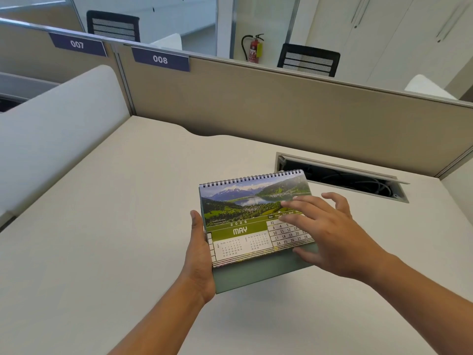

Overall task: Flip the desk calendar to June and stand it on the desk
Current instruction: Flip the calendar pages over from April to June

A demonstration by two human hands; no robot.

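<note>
The spiral-bound desk calendar (243, 221) shows the MAY 2026 page, with a lake and mountain photo on top and a grey-green card base below. It is lifted off the white desk (102, 226), tilted toward me. My left hand (199, 254) grips its left edge, thumb along the side and fingers underneath. My right hand (325, 231) lies over the right part of the page, fingers spread across the date grid, thumb under the lower right edge.
An open cable hatch (345, 179) with wires inside is cut into the desk behind the calendar on the right. Beige partitions (256, 106) wall the desk at the back, a white divider (58, 129) at the left. Office chairs and a fire extinguisher (254, 48) stand beyond.
</note>
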